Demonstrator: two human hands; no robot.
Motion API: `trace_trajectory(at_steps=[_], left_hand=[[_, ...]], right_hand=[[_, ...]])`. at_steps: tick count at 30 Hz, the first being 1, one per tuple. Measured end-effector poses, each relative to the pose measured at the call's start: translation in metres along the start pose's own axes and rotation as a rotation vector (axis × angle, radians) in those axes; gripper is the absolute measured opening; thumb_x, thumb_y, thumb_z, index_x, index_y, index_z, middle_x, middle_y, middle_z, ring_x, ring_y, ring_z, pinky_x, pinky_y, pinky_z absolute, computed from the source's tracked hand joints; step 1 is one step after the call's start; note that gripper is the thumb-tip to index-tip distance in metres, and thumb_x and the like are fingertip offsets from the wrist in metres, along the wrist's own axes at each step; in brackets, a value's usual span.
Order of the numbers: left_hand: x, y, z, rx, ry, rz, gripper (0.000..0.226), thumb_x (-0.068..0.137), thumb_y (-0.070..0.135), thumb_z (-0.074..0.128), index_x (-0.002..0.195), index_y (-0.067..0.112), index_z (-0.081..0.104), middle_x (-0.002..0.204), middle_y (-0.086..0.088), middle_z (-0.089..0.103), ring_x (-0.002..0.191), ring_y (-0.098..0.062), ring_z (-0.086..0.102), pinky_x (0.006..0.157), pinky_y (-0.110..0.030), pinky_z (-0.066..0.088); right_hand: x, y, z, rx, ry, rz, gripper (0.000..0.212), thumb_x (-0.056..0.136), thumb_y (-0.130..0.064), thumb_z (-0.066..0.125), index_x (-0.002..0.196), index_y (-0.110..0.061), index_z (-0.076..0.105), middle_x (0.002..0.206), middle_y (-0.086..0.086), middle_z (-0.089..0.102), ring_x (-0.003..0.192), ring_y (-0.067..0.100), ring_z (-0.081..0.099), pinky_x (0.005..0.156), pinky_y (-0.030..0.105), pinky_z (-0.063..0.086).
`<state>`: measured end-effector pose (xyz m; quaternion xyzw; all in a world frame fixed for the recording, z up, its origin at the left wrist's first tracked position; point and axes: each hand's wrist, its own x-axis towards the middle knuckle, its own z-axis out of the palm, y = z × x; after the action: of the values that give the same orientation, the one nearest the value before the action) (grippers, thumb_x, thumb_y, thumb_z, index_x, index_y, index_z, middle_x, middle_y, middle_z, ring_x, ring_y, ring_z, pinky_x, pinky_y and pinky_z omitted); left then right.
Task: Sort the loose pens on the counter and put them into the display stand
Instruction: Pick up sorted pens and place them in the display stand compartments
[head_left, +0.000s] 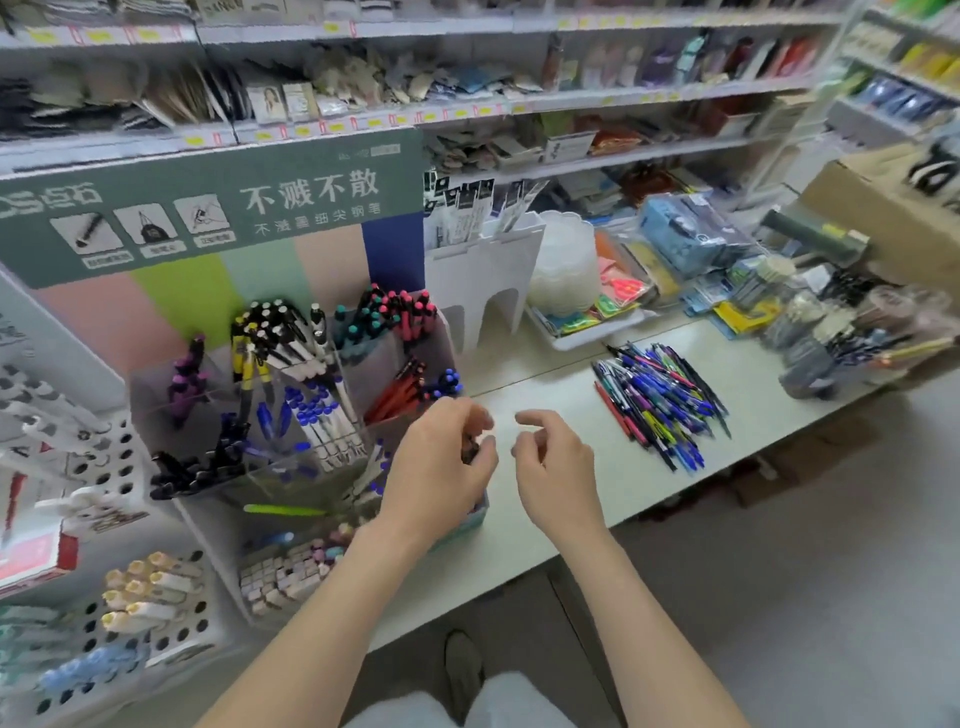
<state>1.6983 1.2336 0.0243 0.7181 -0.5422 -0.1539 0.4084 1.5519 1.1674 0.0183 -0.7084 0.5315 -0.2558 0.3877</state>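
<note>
Loose pens (661, 405) lie in a mixed heap on the right side of the counter (753, 415), blue, purple, black and red barrels crossing one another, well apart from the display stand (371, 374) on the left. The stand's compartments already hold sorted groups: purple ones at the far left, yellow-and-black and white ones in the middle, pink and teal caps at the back, red and blue ones on the right. How many of those came from the heap cannot be told.

The left hand (441, 467) hangs over the near right corner of the stand with its fingers curled round what looks like a dark pen (470, 448) — only a short piece of it shows between thumb and fingers. The right hand (556, 467) is just beside it over bare counter, fingers loosely bent and holding nothing.

Judging by the size of the heap, most of the work is left — the pen in hand has yet to go into a compartment, and the pile seems scarcely thinned, so many more rounds of picking and matching by colour are likely needed.
</note>
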Motion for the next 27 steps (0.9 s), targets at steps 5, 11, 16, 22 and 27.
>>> trace_trajectory(at_steps=[5,11,16,22,27], left_hand=[[0.004,0.005,0.041,0.032,-0.301,0.066,0.011,0.098,0.027,0.061,0.106,0.032,0.066,0.096,0.017,0.064,0.080,-0.004,0.062,0.079,-0.030,0.052],[0.005,0.017,0.108,0.135,-0.619,0.093,0.024,0.100,0.028,0.056,0.121,0.026,0.068,0.112,0.007,0.066,0.095,-0.011,0.059,0.087,-0.031,0.049],[0.013,0.043,0.174,0.230,-0.799,0.085,0.031,0.101,0.031,0.055,0.128,0.022,0.066,0.120,-0.001,0.062,0.110,-0.020,0.060,0.093,-0.036,0.050],[0.057,0.085,0.270,0.222,-0.764,-0.090,0.035,0.099,0.029,0.057,0.131,0.019,0.066,0.131,-0.006,0.059,0.117,-0.022,0.061,0.098,-0.033,0.048],[0.097,0.099,0.327,0.169,-0.649,-0.291,0.037,0.100,0.029,0.059,0.134,0.014,0.065,0.138,-0.009,0.057,0.120,-0.024,0.060,0.097,-0.033,0.048]], right_hand=[[-0.022,0.049,-0.031,0.010,0.110,0.291,0.030,0.100,-0.014,0.050,0.125,-0.023,0.065,0.078,-0.004,0.072,0.091,0.016,0.066,0.085,0.038,0.054],[-0.042,0.106,-0.062,-0.018,0.163,0.485,0.031,0.101,-0.018,0.051,0.128,-0.022,0.065,0.101,-0.003,0.071,0.105,0.018,0.063,0.085,0.033,0.048],[-0.033,0.155,-0.097,-0.033,0.168,0.556,0.031,0.102,-0.017,0.052,0.128,-0.020,0.068,0.119,0.001,0.068,0.104,0.014,0.057,0.079,0.025,0.042],[0.003,0.212,-0.151,-0.030,-0.006,0.525,0.032,0.104,-0.020,0.046,0.128,-0.026,0.066,0.113,0.001,0.069,0.093,-0.003,0.050,0.068,0.014,0.040],[0.054,0.241,-0.185,-0.102,-0.130,0.431,0.034,0.104,-0.023,0.046,0.132,-0.024,0.065,0.113,0.002,0.072,0.097,0.015,0.065,0.084,0.033,0.056]])
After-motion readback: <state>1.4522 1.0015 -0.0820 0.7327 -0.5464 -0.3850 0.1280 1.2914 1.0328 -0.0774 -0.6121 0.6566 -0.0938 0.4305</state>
